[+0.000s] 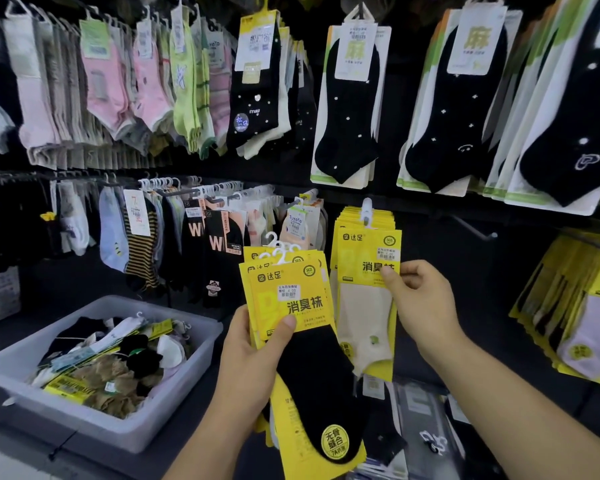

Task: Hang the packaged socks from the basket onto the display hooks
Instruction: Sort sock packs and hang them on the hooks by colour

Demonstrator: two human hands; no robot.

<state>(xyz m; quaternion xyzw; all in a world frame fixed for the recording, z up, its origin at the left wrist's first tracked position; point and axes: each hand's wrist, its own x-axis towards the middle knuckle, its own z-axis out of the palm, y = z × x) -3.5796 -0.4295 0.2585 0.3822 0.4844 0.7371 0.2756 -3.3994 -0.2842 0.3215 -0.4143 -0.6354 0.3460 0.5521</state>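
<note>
Your left hand [253,358] is wrapped around a stack of yellow sock packs [291,296], black sock in front, thumb pressed across the card. Your right hand [426,303] pinches the edge of the cream pack [364,258] hanging at 1 o'clock from the stack. The basket [118,431] sits at 8 o'clock, full of loose socks. A bare hook [475,230] sticks out at 2 o'clock, and black ankle socks [347,116] crowd in overhead.

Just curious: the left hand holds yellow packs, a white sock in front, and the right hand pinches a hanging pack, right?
No: the head view shows the left hand holding yellow packs fronted by a black sock; the right hand pinches the hanging pack.
</note>
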